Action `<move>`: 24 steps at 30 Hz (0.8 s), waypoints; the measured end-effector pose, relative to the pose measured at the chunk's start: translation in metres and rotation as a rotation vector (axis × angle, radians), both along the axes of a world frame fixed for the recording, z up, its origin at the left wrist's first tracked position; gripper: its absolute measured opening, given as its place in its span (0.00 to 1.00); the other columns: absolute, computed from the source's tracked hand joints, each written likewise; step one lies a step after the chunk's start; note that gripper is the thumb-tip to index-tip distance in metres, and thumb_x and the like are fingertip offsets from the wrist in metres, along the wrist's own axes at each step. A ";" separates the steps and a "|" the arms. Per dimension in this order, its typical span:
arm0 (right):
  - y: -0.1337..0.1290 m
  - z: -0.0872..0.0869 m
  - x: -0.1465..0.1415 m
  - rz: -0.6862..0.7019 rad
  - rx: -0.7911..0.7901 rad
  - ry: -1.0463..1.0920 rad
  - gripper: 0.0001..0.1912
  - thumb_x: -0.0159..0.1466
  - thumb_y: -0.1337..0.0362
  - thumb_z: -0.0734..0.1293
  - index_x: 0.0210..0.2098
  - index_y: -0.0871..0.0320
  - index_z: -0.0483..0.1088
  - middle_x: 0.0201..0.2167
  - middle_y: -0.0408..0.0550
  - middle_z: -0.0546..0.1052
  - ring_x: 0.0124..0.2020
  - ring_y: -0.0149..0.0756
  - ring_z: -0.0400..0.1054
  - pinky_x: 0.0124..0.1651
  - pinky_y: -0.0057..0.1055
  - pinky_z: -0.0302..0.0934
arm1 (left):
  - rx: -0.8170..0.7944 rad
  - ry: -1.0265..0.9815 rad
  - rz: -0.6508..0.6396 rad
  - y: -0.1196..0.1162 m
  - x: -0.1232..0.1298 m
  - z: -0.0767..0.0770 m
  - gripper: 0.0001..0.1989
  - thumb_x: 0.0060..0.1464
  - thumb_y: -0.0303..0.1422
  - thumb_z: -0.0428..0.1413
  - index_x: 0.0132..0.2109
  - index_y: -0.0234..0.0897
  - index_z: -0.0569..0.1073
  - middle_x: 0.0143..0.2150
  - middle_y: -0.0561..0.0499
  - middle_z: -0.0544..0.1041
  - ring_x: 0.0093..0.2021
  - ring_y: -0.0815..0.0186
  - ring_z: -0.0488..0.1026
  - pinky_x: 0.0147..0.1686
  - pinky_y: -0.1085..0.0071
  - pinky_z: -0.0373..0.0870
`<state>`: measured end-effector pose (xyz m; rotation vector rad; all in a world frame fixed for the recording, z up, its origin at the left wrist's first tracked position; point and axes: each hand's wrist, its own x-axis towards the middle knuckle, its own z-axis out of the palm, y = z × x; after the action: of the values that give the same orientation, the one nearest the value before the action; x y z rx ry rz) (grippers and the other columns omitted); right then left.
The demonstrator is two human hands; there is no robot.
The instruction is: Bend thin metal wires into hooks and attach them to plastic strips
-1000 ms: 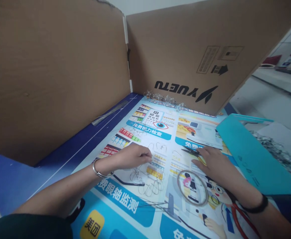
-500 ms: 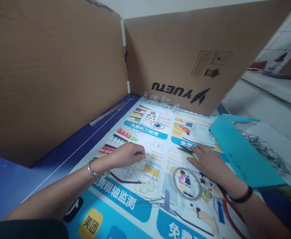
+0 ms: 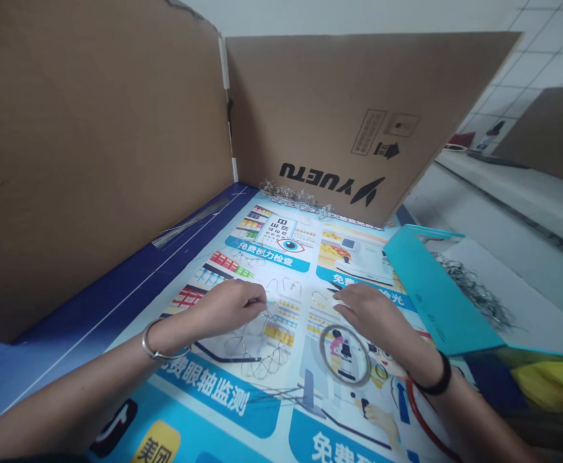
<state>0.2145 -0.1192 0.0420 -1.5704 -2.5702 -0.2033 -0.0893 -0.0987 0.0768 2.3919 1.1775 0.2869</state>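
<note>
My left hand (image 3: 240,305) is closed in a pinch over the poster-covered table. A thin wire (image 3: 268,312) shows at its fingertips, though most of the grip is hidden. Just below lies a tangle of looped, bent wires (image 3: 257,360). My right hand (image 3: 375,315) hovers low with thumb and forefinger apart, nothing visible between them. Beneath it lie the pliers, mostly covered, with only their dark tip (image 3: 332,289) showing. A coil of wire (image 3: 324,363) rests below my right hand. Small bent wire pieces (image 3: 291,286) lie between the hands.
Cardboard panels (image 3: 310,96) wall off the back and left. Twisted wire pieces (image 3: 295,195) line the back panel. A turquoise box (image 3: 436,302) at right holds a wire heap (image 3: 479,292). Straight wires (image 3: 276,395) lie near the front, and more (image 3: 189,222) lie at the left panel.
The view has swung slightly right. My right hand has moved left over the pliers, whose yellow handle no longer shows. My left hand stays closed in nearly the same place.
</note>
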 end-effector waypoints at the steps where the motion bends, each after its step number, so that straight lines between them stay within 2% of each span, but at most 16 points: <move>1: 0.001 0.000 -0.005 -0.011 -0.007 -0.014 0.11 0.65 0.63 0.59 0.39 0.57 0.72 0.38 0.50 0.76 0.42 0.40 0.67 0.45 0.34 0.58 | 0.002 -0.002 -0.003 0.001 0.000 -0.001 0.09 0.54 0.30 0.48 0.31 0.36 0.72 0.28 0.52 0.75 0.28 0.69 0.68 0.27 0.74 0.56; 7: 0.016 -0.006 -0.026 -0.055 -0.049 -0.177 0.12 0.65 0.65 0.57 0.28 0.57 0.68 0.28 0.47 0.73 0.34 0.37 0.66 0.36 0.31 0.53 | 0.046 -0.046 -0.018 0.005 -0.001 -0.012 0.09 0.53 0.27 0.48 0.31 0.37 0.72 0.27 0.53 0.74 0.26 0.69 0.67 0.26 0.74 0.55; 15: 0.018 -0.011 -0.040 -0.082 -0.061 -0.227 0.09 0.61 0.76 0.57 0.31 0.61 0.66 0.30 0.53 0.73 0.33 0.41 0.66 0.34 0.33 0.51 | 0.064 -0.099 -0.010 0.005 0.000 -0.020 0.09 0.53 0.27 0.48 0.31 0.37 0.72 0.27 0.53 0.74 0.27 0.70 0.67 0.26 0.74 0.55; 18: 0.013 -0.007 -0.046 -0.119 -0.072 -0.221 0.09 0.60 0.77 0.56 0.32 0.62 0.65 0.27 0.51 0.72 0.29 0.39 0.66 0.30 0.31 0.49 | 0.070 -0.104 -0.009 0.004 0.000 -0.021 0.09 0.54 0.28 0.49 0.31 0.37 0.73 0.27 0.53 0.74 0.27 0.69 0.67 0.26 0.74 0.56; 21: 0.004 0.003 -0.059 -0.161 -0.117 -0.137 0.08 0.64 0.72 0.54 0.33 0.60 0.62 0.25 0.47 0.70 0.25 0.34 0.65 0.26 0.29 0.48 | 0.081 -0.106 0.003 0.003 0.001 -0.022 0.08 0.54 0.30 0.49 0.31 0.37 0.73 0.28 0.52 0.74 0.27 0.69 0.68 0.27 0.74 0.57; 24: -0.008 0.016 -0.076 -0.155 -0.257 0.166 0.07 0.65 0.68 0.54 0.31 0.57 0.59 0.25 0.44 0.70 0.25 0.32 0.64 0.27 0.27 0.50 | 0.073 -0.113 0.007 0.002 0.002 -0.020 0.09 0.54 0.31 0.49 0.30 0.36 0.72 0.28 0.52 0.74 0.28 0.69 0.67 0.28 0.74 0.57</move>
<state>0.1386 -0.1270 0.0577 -1.7887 -2.4249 0.2444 -0.0869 -0.0964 0.0566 2.3995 1.1426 0.4687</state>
